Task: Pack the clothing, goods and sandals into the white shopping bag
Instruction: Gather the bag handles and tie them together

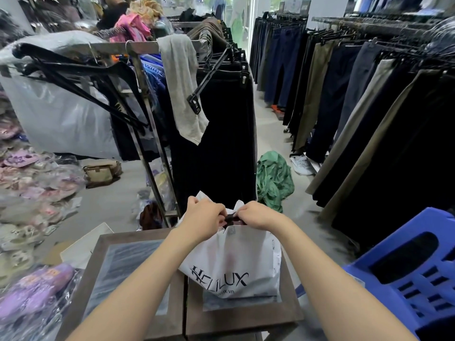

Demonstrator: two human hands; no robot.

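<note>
Right now your left hand and right hand both have their fingers curled tight on the top edge of the white shopping bag, pinching it together with a dark strip showing between them; whether that strip is a handle or clothing cannot be told. The bag stands on the worktop toward its 1 o'clock corner, printed side facing you and bulging. A blue plastic stool sits at 3 o'clock beside the worktop, and a crumpled green garment lies on the floor at 12 o'clock beyond the bag.
</note>
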